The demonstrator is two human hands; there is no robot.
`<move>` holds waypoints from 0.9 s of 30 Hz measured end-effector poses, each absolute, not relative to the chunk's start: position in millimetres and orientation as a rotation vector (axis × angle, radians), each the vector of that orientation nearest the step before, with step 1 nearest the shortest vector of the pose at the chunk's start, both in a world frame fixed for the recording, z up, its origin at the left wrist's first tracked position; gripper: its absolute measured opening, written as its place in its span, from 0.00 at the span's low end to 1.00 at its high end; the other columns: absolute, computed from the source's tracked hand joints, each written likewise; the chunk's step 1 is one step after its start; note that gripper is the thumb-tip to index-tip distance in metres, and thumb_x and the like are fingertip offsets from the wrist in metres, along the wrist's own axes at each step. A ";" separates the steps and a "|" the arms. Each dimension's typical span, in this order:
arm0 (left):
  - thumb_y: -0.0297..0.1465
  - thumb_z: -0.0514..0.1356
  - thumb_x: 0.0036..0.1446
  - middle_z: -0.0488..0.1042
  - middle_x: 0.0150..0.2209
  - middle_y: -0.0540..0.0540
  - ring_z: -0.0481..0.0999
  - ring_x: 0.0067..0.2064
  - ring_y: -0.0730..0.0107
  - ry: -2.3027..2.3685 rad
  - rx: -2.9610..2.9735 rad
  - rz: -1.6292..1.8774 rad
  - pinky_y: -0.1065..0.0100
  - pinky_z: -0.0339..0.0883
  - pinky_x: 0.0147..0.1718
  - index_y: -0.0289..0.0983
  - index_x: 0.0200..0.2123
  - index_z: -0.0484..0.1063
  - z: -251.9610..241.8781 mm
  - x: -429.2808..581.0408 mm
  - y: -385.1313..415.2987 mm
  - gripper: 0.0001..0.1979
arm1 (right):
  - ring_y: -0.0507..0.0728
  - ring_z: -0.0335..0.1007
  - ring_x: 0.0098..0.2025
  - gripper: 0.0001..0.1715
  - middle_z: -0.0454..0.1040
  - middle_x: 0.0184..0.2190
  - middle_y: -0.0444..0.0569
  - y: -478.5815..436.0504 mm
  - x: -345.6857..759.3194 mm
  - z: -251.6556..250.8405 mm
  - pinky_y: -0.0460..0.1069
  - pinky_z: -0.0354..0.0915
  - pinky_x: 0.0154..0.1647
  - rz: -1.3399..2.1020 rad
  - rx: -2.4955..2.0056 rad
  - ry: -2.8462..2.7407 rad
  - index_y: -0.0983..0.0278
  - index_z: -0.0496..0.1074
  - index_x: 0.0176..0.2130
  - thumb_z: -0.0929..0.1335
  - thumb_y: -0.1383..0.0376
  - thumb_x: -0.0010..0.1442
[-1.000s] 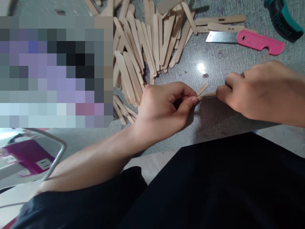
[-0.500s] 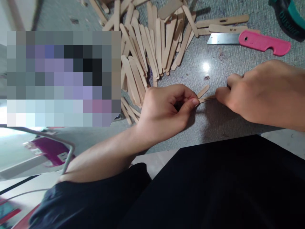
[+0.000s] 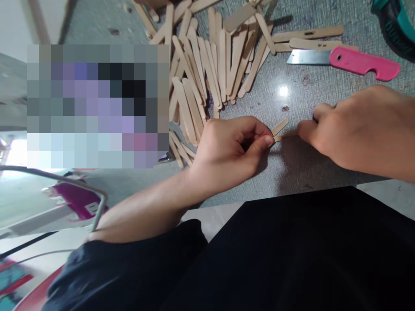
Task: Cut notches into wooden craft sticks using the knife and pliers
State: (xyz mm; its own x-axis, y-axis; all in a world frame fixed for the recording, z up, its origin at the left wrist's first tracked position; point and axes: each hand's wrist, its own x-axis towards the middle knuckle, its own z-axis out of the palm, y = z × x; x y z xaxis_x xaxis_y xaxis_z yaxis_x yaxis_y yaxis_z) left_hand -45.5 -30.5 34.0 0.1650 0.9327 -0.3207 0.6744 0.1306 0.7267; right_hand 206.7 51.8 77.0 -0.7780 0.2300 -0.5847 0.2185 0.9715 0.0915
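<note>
My left hand [image 3: 235, 153] pinches a wooden craft stick [image 3: 287, 135] by one end, between thumb and forefinger. The fingers of my right hand [image 3: 350, 129] are closed around the stick's other end, which they hide. A second short piece of craft stick [image 3: 280, 127] slants up just beyond my left fingertips; whether it is held or lies on the table cannot be made out. Above my right hand lies a pink-handled cutter [image 3: 365, 63] with its blade out, pointing left.
A pile of craft sticks [image 3: 210, 56] spreads over the grey table [image 3: 301, 97] beyond my left hand. At the top right lies a black and teal handle [image 3: 397, 28]. A blurred-out patch covers the left side, and a bent metal tube [image 3: 84, 185] shows below it.
The whole view has shifted slightly, so everything on the table appears a little further right. Both hands keep their grip on the stick, with hardly any movement between them.
</note>
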 end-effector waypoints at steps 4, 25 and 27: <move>0.33 0.66 0.68 0.83 0.28 0.49 0.76 0.28 0.68 1.573 1.615 0.390 0.61 0.67 0.28 0.42 0.36 0.83 34.4 -45.6 -30.6 0.07 | 0.52 0.59 0.23 0.31 0.60 0.25 0.38 51.8 211.4 75.6 0.49 0.42 0.21 -0.030 0.341 2.519 0.62 0.77 0.51 0.65 0.88 0.57; 0.36 0.65 0.67 0.80 0.25 0.49 0.76 0.26 0.67 1.561 1.477 0.514 0.64 0.65 0.26 0.42 0.36 0.77 29.1 -36.8 -23.8 0.07 | 0.54 0.55 0.24 0.24 0.67 0.24 0.43 63.0 219.2 57.0 0.52 0.47 0.33 -0.738 0.945 2.595 0.60 0.73 0.36 0.61 0.56 0.82; 0.37 0.64 0.70 0.80 0.24 0.51 0.77 0.24 0.68 1.555 1.399 0.525 0.65 0.66 0.26 0.41 0.39 0.76 30.7 -32.8 -23.5 0.07 | 0.54 0.58 0.25 0.23 0.69 0.25 0.44 59.0 216.6 59.7 0.53 0.50 0.34 -0.873 0.999 2.542 0.60 0.72 0.35 0.61 0.57 0.82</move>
